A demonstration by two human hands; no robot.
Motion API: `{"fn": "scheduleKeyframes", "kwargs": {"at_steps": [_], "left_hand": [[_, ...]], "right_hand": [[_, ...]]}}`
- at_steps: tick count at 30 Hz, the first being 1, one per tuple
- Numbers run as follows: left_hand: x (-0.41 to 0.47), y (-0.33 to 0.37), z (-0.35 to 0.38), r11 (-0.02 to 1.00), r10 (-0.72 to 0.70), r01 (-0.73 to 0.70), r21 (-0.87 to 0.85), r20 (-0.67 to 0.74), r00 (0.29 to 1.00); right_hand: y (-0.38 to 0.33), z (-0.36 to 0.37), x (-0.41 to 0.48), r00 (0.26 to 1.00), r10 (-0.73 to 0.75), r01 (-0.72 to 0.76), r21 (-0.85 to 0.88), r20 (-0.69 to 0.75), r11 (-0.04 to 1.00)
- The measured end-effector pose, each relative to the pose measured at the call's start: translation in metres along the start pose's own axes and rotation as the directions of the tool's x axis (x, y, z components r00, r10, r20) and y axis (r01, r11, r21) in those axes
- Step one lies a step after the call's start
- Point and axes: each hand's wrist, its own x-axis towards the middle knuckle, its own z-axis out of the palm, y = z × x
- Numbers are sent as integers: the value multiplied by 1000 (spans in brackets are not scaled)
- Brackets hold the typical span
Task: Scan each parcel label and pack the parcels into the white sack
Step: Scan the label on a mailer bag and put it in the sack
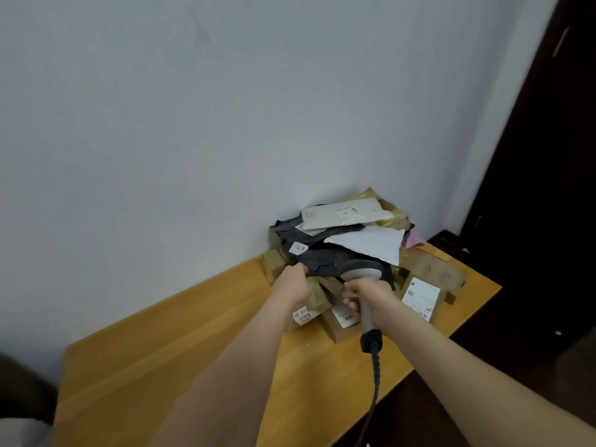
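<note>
I had my left hand [294, 283] closed on the near left edge of the dark grey mailer [325, 259], fingers curled under it and thumb on top. As I judged it, that grip would let me pull the bag out of the pile of parcels [348, 233] and turn its label towards the reader. My right hand [371, 293] was wrapped round the handle of the scanner [362, 271]. Its head pointed away from me and sat just over the near edge of that same mailer, and its cable [374, 391] trailed back towards me over the near edge of the table [193, 333].

The pile was heaped at the far right of the table, against the wall [193, 124], which probably stopped it sliding off. A small white sticker [297, 248] showed on a dark bag just beyond my left hand, but I could not tell whether it belonged to the mailer I held. A white mailer [371, 243] lay across the top, partly over the grey one, so I reckoned a careless tug might drag it along. Cardboard boxes sat lower down, and one box [421, 298] to the right had its printed label facing up.

I could not make out the white sack. A pale patch [19, 429] at the near left corner might have been it, though I could not say. By my reading, nearly all the scanning and packing remained to be done.
</note>
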Motion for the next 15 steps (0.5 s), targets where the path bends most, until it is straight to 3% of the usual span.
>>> {"fn": "scheduleKeyframes", "kwargs": {"at_steps": [6,15], "left_hand": [[54,38,11,996,59,-58,-61,16,998],[135,99,41,997,72,-72,3,27,997]], "right_hand": [[-42,-38,45,995,-7,12,42,-102,999],[-103,-84,134,994,-12,25,116,-111,993]]}}
